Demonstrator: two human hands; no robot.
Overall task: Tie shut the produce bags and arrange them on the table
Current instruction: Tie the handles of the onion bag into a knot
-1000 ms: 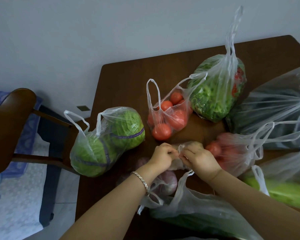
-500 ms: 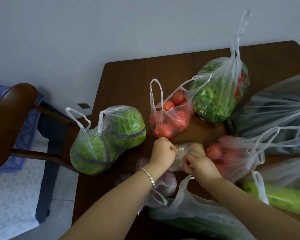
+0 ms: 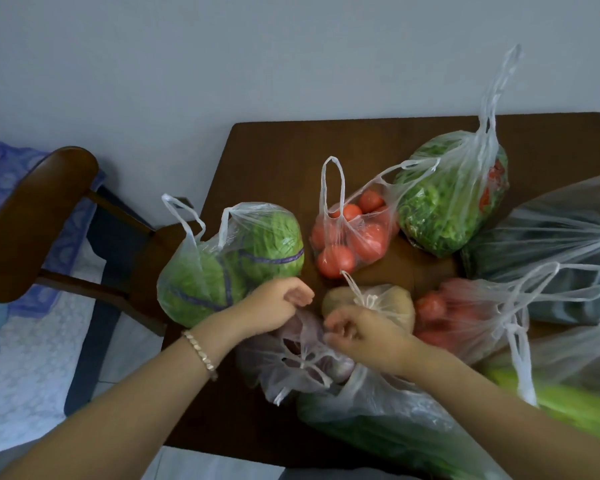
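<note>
My left hand (image 3: 278,303) hangs loose and empty; whether my right hand (image 3: 364,332) pinches the onion bag (image 3: 291,362), I can't tell.

Dark wood table (image 3: 274,157) is carrying every bag. Knotted potato bag (image 3: 390,301) is lying just past your right hand (image 3: 361,332). Onion bag (image 3: 288,365) is sitting beneath both hands. Cabbage bag (image 3: 229,261) is resting beside your left hand (image 3: 278,304), overhanging the table edge. Open tomato bag (image 3: 352,239) is lying beyond both hands, with the leafy greens bag (image 3: 447,202) farther right.
</note>
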